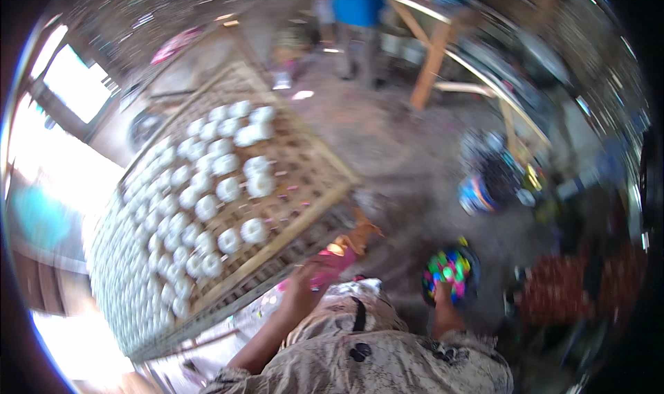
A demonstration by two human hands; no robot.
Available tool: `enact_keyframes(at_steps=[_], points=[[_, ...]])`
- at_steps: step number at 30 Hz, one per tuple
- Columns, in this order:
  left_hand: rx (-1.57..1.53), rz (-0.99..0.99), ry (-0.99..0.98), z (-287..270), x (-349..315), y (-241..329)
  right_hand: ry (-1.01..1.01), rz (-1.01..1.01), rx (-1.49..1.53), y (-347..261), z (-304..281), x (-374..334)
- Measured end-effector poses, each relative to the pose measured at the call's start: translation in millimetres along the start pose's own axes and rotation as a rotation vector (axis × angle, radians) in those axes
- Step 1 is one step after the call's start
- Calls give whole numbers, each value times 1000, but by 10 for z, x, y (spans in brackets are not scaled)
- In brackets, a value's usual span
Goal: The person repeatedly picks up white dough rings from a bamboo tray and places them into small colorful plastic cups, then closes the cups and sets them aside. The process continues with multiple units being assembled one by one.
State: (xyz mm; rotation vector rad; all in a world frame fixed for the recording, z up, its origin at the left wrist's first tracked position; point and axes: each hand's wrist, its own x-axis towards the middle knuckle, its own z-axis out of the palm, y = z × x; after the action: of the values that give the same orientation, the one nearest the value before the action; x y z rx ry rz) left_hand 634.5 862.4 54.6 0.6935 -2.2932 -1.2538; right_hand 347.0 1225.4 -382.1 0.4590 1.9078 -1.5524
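My left hand (301,291) is by the rack's near edge, against a bright pink thing (330,271) that looks soft. Motion blur hides whether its fingers grip that thing or only rest on it. Orange-brown material (361,233) adjoins the pink thing's far end. Down to the right, my right hand (443,296) reaches to a dark round container (473,273) full of small pieces (448,268) in green, pink, blue and yellow. Its fingertips are lost among the pieces. On the left, a slatted wooden rack (304,233) carries many white, rounded, ring-like pieces (229,240) in rows.
A person in a blue top (356,3) stands at the far side beside a wooden table (432,65). To the right are a printed bucket (476,193) with dark contents and a reddish-brown stack or surface (557,290). A dark round object (145,127) lies beyond the rack.
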Motion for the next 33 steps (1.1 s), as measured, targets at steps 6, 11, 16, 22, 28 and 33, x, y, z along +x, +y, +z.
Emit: enact_keyframes(at_steps=[6,11,16,22,28,33], points=[[-13,57,115,109,-264,72,-528,139,-900,3,1734,-206],[55,-43,290,-108,-565,93,-1176,-258,-1009,-597,3041,-1146],[184,-111,575,-580,-1020,-145,-1655,-477,-1248,-1695,3472,-2643],[378,-301,1071,-1799,-1747,-267,-2076,-496,-1104,-2313,3727,-4115],[712,-469,964,-2776,-2461,-588,-2038,-878,-799,-2320,4373,-5368],[763,-477,697,-3038,-2677,-880,-1652,-1552,-853,-1941,5010,-5936]])
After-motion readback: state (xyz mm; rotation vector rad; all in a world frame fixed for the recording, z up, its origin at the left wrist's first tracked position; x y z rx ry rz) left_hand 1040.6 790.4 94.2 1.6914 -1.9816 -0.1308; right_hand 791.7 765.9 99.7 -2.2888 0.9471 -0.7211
